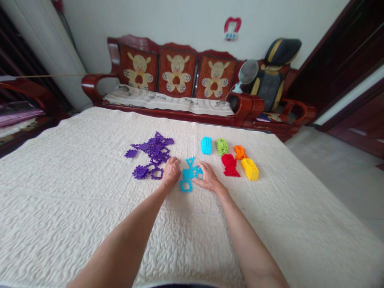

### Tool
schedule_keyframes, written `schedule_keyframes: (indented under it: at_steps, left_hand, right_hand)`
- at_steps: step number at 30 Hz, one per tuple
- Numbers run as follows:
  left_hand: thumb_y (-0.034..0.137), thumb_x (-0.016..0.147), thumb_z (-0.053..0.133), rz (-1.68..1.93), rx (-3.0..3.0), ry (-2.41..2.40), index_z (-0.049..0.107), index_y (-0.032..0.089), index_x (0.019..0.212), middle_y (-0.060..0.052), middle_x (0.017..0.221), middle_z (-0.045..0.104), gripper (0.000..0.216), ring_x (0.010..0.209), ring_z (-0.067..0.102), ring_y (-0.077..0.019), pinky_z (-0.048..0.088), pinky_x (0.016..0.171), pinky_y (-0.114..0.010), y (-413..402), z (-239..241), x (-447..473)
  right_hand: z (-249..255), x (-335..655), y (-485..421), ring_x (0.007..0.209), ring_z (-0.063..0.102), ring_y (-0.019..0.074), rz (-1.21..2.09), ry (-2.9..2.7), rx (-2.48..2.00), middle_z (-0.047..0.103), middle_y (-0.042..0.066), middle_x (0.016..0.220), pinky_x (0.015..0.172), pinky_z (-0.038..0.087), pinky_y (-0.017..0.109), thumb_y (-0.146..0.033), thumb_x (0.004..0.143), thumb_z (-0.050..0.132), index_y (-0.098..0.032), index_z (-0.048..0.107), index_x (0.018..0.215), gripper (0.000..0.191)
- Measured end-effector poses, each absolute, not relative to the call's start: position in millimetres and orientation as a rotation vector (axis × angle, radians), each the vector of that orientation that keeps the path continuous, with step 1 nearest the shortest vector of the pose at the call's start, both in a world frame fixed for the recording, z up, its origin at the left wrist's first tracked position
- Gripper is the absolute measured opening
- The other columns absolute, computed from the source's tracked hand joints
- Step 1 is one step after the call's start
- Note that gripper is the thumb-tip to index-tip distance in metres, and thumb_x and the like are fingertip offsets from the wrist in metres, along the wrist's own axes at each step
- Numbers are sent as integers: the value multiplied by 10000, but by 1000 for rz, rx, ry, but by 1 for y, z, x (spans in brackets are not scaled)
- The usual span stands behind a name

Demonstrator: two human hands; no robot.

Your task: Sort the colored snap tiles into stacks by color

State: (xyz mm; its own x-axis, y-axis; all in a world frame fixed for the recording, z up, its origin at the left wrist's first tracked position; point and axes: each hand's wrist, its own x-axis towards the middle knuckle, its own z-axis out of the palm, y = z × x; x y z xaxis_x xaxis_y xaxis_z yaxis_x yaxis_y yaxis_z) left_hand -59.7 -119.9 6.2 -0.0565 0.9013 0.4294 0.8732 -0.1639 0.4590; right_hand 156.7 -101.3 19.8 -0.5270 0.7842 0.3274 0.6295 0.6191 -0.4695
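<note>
Flat turquoise interlocking tiles (188,173) lie joined on the bedspread in front of me: a solid square in the middle, a triangle above, an open square frame below and another piece at the right. My right hand (208,176) has its thumb and fingers around that right-hand turquoise piece. To the left of the turquoise tiles, my left hand (171,171) rests with curled fingers at the edge of a heap of purple interlocking tiles (156,149). Whatever lies under those fingers is hidden. Some purple tiles are solid, others are open frames.
Beyond my right hand stand a turquoise stack (206,145), a green stack (222,147), an orange bundle (240,152), a red bundle (230,165) and a yellow stack (250,169). Everything lies on a quilted cream cover (90,192). A wooden sofa (168,113) is behind it.
</note>
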Motion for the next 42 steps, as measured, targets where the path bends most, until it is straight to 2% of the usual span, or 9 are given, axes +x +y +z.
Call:
schedule_keyframes:
  at_steps: [5,12,17,20,26,33,35,39,42]
  left_hand:
    - [95,878,363,1043,2113,1993,666,154,990,-111,1020,631,329,1045,535,-224,427,962,-358,-122,10,-60]
    - [83,864,372,1028,2120,2000,662,168,977,-97,1015,627,323,1049,528,-218,421,975,-351,-121,9,-60]
    - [86,870,359,1000,2129,2017,661,171,961,-93,1010,628,326,1045,526,-216,422,964,-341,-119,6,-61]
    - [86,872,353,994,2120,2021,661,172,967,-94,1021,630,334,1049,526,-218,425,960,-344,-119,7,-61]
    - [86,857,376,1005,2120,2019,669,163,976,-100,1029,630,325,1058,530,-221,427,965,-335,-119,7,-61]
    - [85,840,380,1006,2141,2011,673,172,982,-103,1031,639,338,1049,536,-228,419,984,-356,-118,6,-62]
    - [81,837,378,1008,2154,2012,675,167,978,-105,1035,639,340,1051,538,-226,418,989,-352,-118,6,-63]
    - [80,830,391,1006,2146,2029,680,173,984,-98,1051,642,340,1058,539,-225,415,999,-345,-118,5,-63]
    - [85,832,396,1020,2130,2024,682,172,997,-98,1061,641,342,1073,538,-225,423,992,-339,-118,3,-63]
  right_hand:
    - [24,164,-106,1283,464,267,428,-2341,-1050,505,145,1362,1069,392,463,-293,705,677,-190,466,1329,667]
    - [24,172,-122,1247,472,276,453,-2232,-1146,480,141,1318,1044,412,454,-320,670,715,-199,422,1364,763]
    - [24,175,-126,1087,550,255,436,-2197,-1211,557,107,1125,977,453,430,-348,699,704,-188,517,1260,612]
    - [26,178,-125,1064,565,243,458,-2199,-1163,584,96,1114,959,461,411,-338,718,684,-196,542,1233,553]
    - [24,181,-119,1032,615,215,463,-2055,-1145,673,91,1075,920,478,354,-373,880,470,-197,632,1067,303]
    - [18,181,-107,826,667,211,524,-1804,-1416,711,53,815,760,509,313,-391,917,353,-197,596,1140,383]
    - [16,181,-103,862,654,218,483,-1795,-1424,701,66,853,796,505,331,-374,902,362,-187,579,1165,389]
    - [12,179,-98,1060,559,263,267,-1762,-1411,615,161,1117,934,461,410,-360,815,475,-119,513,1233,484]
    - [11,176,-101,1125,491,283,174,-1799,-1396,559,170,1168,987,422,438,-375,773,554,-115,477,1259,557]
